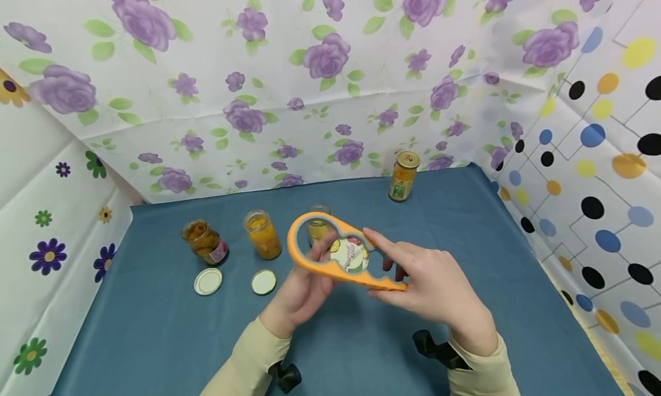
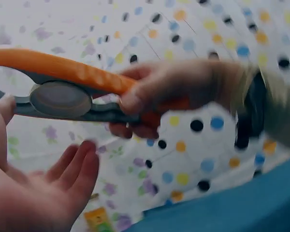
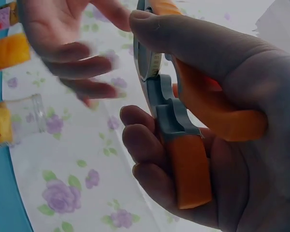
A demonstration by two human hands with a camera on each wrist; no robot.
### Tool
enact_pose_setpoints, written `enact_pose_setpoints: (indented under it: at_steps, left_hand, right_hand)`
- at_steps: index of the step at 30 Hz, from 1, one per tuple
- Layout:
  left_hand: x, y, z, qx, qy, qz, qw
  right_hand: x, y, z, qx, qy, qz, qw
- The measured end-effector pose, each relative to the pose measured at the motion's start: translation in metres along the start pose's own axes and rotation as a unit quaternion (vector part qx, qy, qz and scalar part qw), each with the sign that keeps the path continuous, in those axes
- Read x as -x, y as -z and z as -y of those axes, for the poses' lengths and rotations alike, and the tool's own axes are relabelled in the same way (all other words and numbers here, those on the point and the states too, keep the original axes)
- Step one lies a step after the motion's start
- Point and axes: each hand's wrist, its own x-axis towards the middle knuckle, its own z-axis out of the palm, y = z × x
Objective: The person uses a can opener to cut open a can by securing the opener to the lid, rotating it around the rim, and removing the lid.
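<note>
My right hand grips the handles of an orange and grey jar opener above the table. A round jar lid with a printed top sits in the opener's middle opening. My left hand is at the opener's larger end, palm up. In the left wrist view its thumb comes up to the grey inner edge, and the fingers extend loosely below, around nothing. Whether the thumb touches the opener I cannot tell. Behind the opener stands a glass jar of yellow chunks, partly hidden; in the right wrist view its mouth is uncovered.
To the left stand an open jar of brownish food and an open jar of orange-yellow fruit. A lid and another lid lie before them. One capped jar stands at the back right, near the flowered backdrop.
</note>
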Motion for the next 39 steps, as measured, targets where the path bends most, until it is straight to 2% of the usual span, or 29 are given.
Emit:
enact_pose_setpoints:
  at_steps: [3, 6, 9, 12, 16, 18, 21, 25, 32, 36, 39]
  left_hand:
    - [0.002, 0.004, 0.001, 0.044, 0.034, 0.043, 0.9975]
    - [0.002, 0.007, 0.002, 0.058, 0.031, 0.072, 0.9952]
    - [0.001, 0.009, 0.003, 0.094, 0.033, 0.111, 0.9889]
    - [0.000, 0.009, 0.003, 0.121, 0.045, 0.132, 0.9828]
    - [-0.001, 0.010, 0.003, 0.108, 0.048, 0.107, 0.9871]
    - [0.000, 0.011, 0.001, 0.086, 0.046, 0.090, 0.9911]
    - [0.002, 0.015, -0.002, 0.068, 0.050, 0.074, 0.9937]
    - [0.008, 0.019, -0.008, 0.052, 0.066, 0.058, 0.9948]
    - [0.016, 0.018, -0.001, 0.012, 0.091, 0.021, 0.9956]
    - [0.016, 0.015, 0.004, -0.002, 0.072, 0.015, 0.9973]
    - [0.014, 0.014, 0.005, -0.058, 0.046, 0.009, 0.9972]
  right_hand:
    - [-0.001, -0.005, 0.001, 0.001, 0.013, 0.009, 1.000]
    - [-0.002, -0.007, 0.002, 0.004, 0.013, 0.015, 1.000]
    - [-0.004, -0.009, 0.001, 0.003, 0.004, 0.028, 1.000]
    - [-0.007, -0.011, 0.002, -0.006, -0.016, 0.050, 0.999]
    - [-0.015, -0.021, 0.005, -0.016, -0.063, 0.072, 0.995]
    - [-0.019, -0.030, 0.007, -0.021, -0.082, 0.077, 0.993]
    - [-0.025, -0.043, 0.008, -0.027, -0.090, 0.078, 0.993]
    - [-0.029, -0.053, 0.006, -0.014, -0.065, 0.083, 0.994]
    - [-0.028, -0.058, 0.000, 0.074, 0.015, 0.088, 0.993]
    - [-0.026, -0.061, 0.001, 0.080, 0.033, 0.092, 0.992]
    - [-0.024, -0.060, 0.001, 0.087, 0.038, 0.075, 0.993]
